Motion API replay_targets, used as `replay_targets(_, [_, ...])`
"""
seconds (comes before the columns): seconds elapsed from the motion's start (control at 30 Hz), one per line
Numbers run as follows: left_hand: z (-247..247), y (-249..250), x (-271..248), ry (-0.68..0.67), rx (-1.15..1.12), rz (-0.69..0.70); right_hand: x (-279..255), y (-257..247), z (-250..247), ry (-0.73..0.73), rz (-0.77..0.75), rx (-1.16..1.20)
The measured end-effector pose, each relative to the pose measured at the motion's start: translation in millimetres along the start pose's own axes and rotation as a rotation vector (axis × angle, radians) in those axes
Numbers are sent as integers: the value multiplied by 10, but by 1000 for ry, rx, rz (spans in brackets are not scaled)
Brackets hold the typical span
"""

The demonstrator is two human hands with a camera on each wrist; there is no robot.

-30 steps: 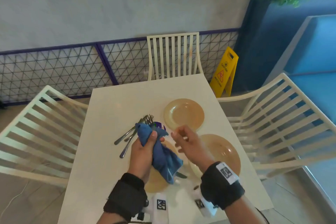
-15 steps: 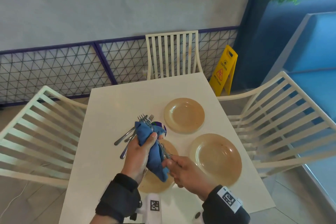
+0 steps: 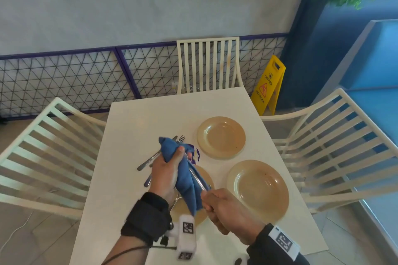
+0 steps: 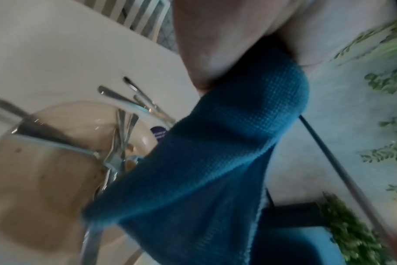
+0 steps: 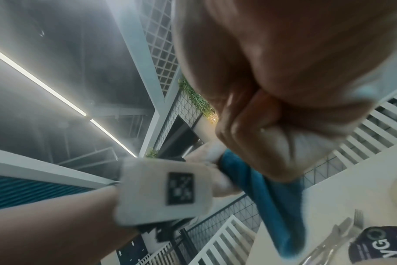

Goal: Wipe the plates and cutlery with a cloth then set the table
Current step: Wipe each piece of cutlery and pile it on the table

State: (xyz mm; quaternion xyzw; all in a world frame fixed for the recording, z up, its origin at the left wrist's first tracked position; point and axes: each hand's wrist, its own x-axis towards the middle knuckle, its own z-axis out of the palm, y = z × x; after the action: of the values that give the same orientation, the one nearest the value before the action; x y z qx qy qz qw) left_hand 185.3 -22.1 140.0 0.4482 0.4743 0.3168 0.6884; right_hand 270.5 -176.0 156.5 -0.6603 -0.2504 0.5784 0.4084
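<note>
My left hand [image 3: 183,154] grips a bunched blue cloth [image 3: 185,180] above the table, wrapped round a metal piece of cutlery [image 3: 197,178]. My right hand [image 3: 207,200] is curled round that cutlery's handle just below the cloth. Under both hands lies a tan plate [image 3: 183,211] with more cutlery on it. A small tan plate [image 3: 221,137] and a larger one [image 3: 257,187] sit to the right. Loose forks and spoons [image 3: 148,161] lie behind my left hand. The left wrist view shows the cloth [image 4: 215,161] hanging over the plate [image 4: 64,125]. The right wrist view shows my right fist [image 5: 272,125].
The white table [image 3: 133,135] has white slatted chairs on the left [image 3: 49,153], far side [image 3: 207,64] and right [image 3: 336,148]. A round purple sticker [image 3: 195,154] lies beside the cutlery. A yellow wet-floor sign [image 3: 268,85] stands past the far right corner.
My right hand went from hovering open beside the cloth to gripping the cutlery handle, then drew it towards me out of the cloth. The left hand kept its hold on the cloth.
</note>
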Motion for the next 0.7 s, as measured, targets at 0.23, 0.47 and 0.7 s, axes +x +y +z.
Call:
replay_targets(0.23, [89, -134, -107, -28, -73, -111, 53, -34, 21, 15, -3, 12])
replay_targets(0.47, [70, -87, -55, 21, -118, -102, 37, -20, 53, 0, -6, 25])
replay_targets(0.7, [-127, -230, -156, -123, 128, -66, 332, 114, -85, -49, -71, -165])
